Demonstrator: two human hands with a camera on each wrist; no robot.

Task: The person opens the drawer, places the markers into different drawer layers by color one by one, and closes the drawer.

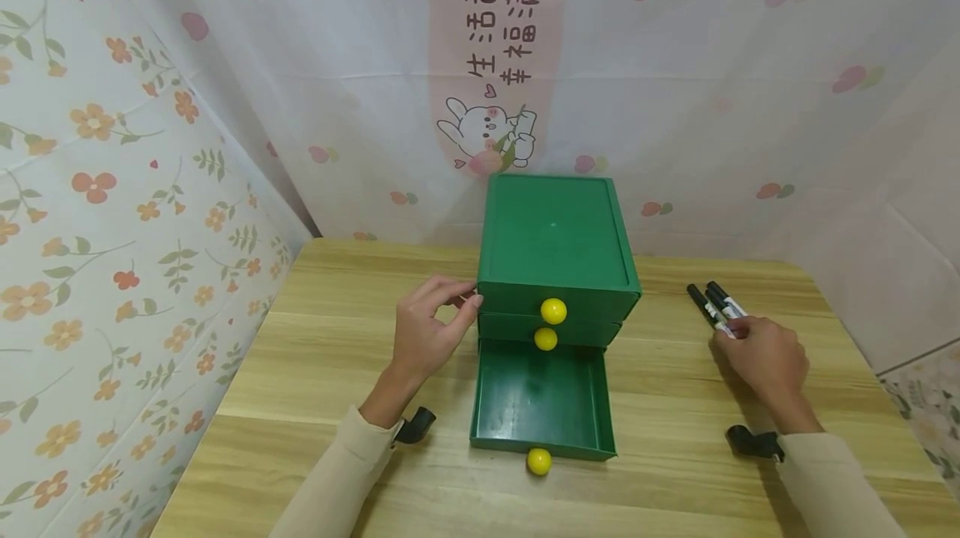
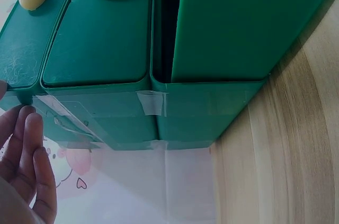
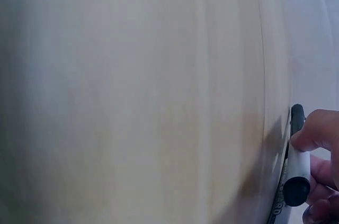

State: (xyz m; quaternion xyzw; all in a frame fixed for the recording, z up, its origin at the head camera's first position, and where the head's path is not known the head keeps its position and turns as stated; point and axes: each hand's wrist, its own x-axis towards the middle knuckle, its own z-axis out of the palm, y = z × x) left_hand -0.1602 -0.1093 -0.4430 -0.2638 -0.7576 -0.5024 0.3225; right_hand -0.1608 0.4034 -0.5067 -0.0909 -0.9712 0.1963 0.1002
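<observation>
A green cabinet (image 1: 558, 230) with yellow round knobs stands on the table, its bottom drawer (image 1: 540, 396) pulled out. My left hand (image 1: 431, 326) touches the cabinet's upper left front corner; in the left wrist view its fingers (image 2: 32, 134) lie loosely bent beside the side wall, the thumb mostly out of frame. At the right, my right hand (image 1: 768, 359) pinches a white marker (image 3: 299, 166) with black ends between thumb and fingers. Alongside it lies a second black-capped marker (image 1: 705, 305). The fingers partly cover both markers.
Clear tape (image 2: 151, 102) runs along the cabinet's side. The wooden table (image 1: 337, 296) extends to both sides of it. A patterned cloth (image 1: 360, 130) hangs behind, and a flowered one (image 1: 127, 255) is at the left. Black wrist mounts (image 1: 416, 425) sit at both sleeves.
</observation>
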